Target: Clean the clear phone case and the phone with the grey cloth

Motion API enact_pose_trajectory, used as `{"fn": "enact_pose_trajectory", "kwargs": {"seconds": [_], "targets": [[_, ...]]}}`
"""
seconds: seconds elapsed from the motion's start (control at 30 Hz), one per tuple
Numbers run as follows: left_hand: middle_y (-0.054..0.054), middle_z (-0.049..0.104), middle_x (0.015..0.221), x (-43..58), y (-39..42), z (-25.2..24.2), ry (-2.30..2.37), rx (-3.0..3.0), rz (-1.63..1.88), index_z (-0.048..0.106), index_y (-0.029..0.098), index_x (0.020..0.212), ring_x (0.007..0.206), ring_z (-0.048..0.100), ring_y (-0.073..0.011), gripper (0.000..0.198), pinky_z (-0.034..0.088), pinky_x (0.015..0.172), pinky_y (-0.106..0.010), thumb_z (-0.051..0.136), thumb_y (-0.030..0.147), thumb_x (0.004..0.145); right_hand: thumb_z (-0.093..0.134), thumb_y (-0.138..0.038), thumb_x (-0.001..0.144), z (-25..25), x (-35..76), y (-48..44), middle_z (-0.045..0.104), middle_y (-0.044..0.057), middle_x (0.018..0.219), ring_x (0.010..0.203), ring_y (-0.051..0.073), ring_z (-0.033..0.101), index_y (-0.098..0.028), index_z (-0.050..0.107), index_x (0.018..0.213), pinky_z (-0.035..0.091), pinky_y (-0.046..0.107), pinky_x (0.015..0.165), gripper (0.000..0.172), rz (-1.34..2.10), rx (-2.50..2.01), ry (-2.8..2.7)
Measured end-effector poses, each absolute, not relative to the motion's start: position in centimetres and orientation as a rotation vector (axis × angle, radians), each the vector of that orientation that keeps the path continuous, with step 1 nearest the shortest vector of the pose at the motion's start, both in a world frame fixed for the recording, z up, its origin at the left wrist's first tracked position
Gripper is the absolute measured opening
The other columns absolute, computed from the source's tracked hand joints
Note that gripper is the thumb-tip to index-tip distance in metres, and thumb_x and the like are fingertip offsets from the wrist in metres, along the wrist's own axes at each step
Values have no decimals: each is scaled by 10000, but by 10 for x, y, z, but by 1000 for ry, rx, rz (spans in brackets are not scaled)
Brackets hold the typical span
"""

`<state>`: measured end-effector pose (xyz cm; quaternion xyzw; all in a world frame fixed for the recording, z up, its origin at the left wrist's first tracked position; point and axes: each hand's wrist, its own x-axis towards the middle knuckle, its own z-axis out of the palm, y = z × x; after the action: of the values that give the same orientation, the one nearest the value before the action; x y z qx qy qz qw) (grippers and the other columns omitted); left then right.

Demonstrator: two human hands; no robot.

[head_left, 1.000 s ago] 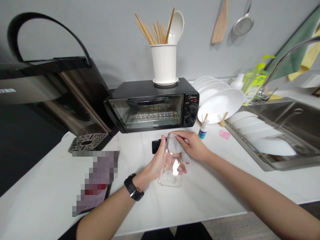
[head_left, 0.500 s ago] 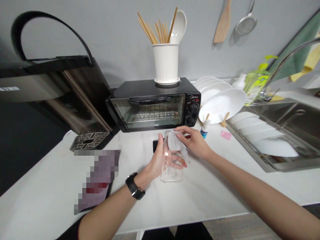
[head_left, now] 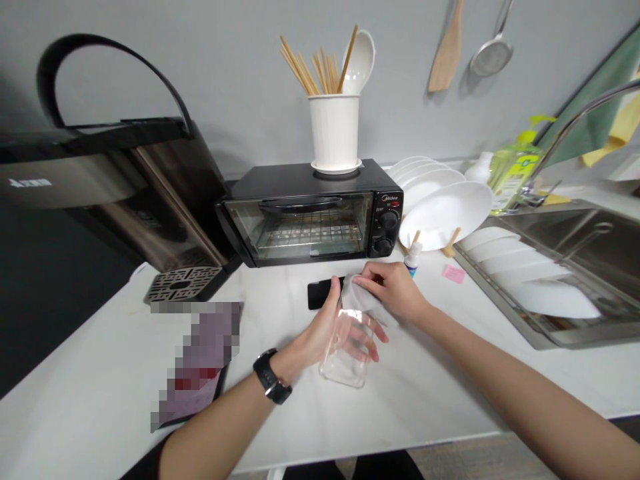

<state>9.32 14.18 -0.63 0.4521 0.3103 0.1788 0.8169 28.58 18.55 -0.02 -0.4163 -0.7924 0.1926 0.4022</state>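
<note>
A clear phone case (head_left: 345,370) lies across my left hand (head_left: 327,327), its thumb along one long edge and its fingers seen through the plastic. My right hand (head_left: 393,287) pinches a thin whitish cloth (head_left: 367,303) and presses it against the case's far end. Behind my left thumb, a black phone (head_left: 319,295) lies on the counter, partly covered by my hands and the cloth. Just beyond my right hand stands a small white spray bottle (head_left: 413,257) with a blue label.
A black toaster oven (head_left: 310,227) stands behind my hands, with a white cup (head_left: 335,133) of chopsticks on top. To the left are a tablet (head_left: 205,360) with a blurred screen and a large dispenser (head_left: 165,200). Plates (head_left: 445,213), a pink note (head_left: 454,273) and a sink (head_left: 525,327) are at right.
The case has come slightly nearer and tilted, with its near end shifted down. My right hand moved a little right and down with the cloth. More of the black phone shows.
</note>
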Motion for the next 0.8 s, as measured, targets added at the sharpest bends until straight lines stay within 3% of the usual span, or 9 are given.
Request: {"fn": "enact_pose_trajectory", "kwargs": {"seconds": [0.07,0.17,0.23,0.3,0.4,0.47,0.6,0.7,0.8], "targets": [[-197,727,902,93,143,-9,659,954,392,760,69,912,720,667,-247,1258,525,763,-380,16,1056,680,598,-441,1038,2,285,184,655,-2,628,565,147,553,-197,682,745,387,289,598,391,453,-1025,-2054],[-198,715,821,94,145,-13,683,896,409,749,49,917,728,677,-265,1261,514,757,-374,48,1068,670,500,-367,1079,3,282,182,759,47,854,728,178,660,-195,739,1000,454,287,685,304,551,-911,-2082],[-204,721,862,94,146,-14,684,881,422,748,46,934,722,679,-265,1270,520,753,-383,52,1073,662,513,-363,1068,2,281,182,773,56,934,780,185,675,-198,733,1067,470,282,692,275,605,-890,-2037],[-214,731,934,93,145,-14,655,892,431,751,53,957,709,682,-261,1261,531,743,-396,52,1064,678,567,-393,1042,0,281,183,741,35,829,701,171,635,-195,723,949,441,273,634,269,592,-934,-2000],[-195,737,827,93,143,-12,628,908,390,755,60,982,687,694,-266,1256,541,734,-387,36,1049,696,618,-432,1015,-1,283,183,612,-9,614,556,145,525,-196,645,729,367,281,571,371,484,-1033,-2020],[-166,710,707,93,142,-9,662,893,415,757,61,959,672,703,-274,1246,546,717,-376,26,1038,710,557,-412,1048,-1,283,183,629,-3,635,569,153,546,-199,672,779,385,285,597,362,487,-1016,-2068],[-117,672,639,93,140,-6,709,882,543,752,59,1005,655,707,-274,1190,551,686,-366,36,986,796,454,-373,1085,-2,281,182,754,37,907,746,183,665,-216,721,1044,469,283,704,312,651,-904,-2062],[-146,713,711,94,141,-4,662,925,459,736,54,1113,660,709,-272,1255,545,697,-366,7,1010,749,562,-444,1039,-3,281,183,647,-2,677,608,158,561,-198,676,812,396,278,596,354,594,-978,-2012],[-163,711,702,94,141,-6,684,914,427,747,54,1013,658,712,-283,1269,544,684,-368,18,1044,700,556,-481,1035,-4,282,184,562,-21,594,554,140,488,-201,613,705,360,285,570,437,608,-1007,-2008]]}}
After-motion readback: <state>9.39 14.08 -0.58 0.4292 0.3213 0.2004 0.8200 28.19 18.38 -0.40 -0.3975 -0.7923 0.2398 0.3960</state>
